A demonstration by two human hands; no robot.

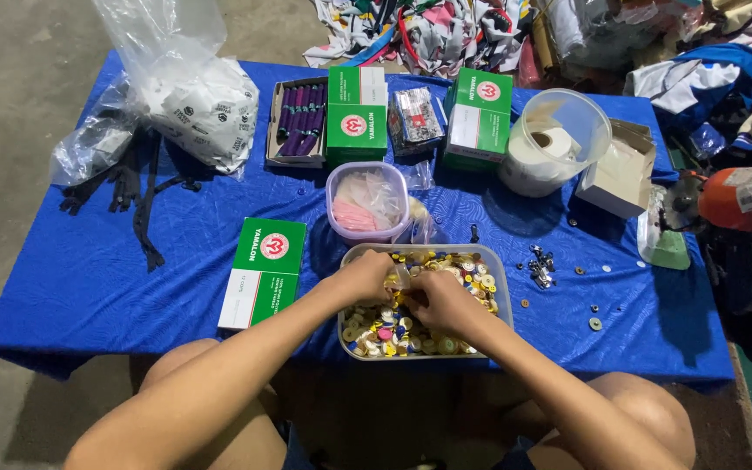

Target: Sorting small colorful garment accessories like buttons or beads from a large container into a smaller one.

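Blue-clothed tabletop (132,261) carries the clear rectangular plastic tub of mixed coloured buttons (502,292) beneath your fingers; left hand (365,277) and right hand (439,298) pinch a small pale piece (402,278) together above it, so spills drop back in.

Your desk (132,261) wears a smooth blue cloth with a slight sheen. The tray (502,287) under your hands is clear plastic, filled with glossy plastic buttons (376,326). Beside it you have matt cardboard boxes (265,271), crinkly transparent plastic bags (176,78), and small shiny metal pieces (540,268).
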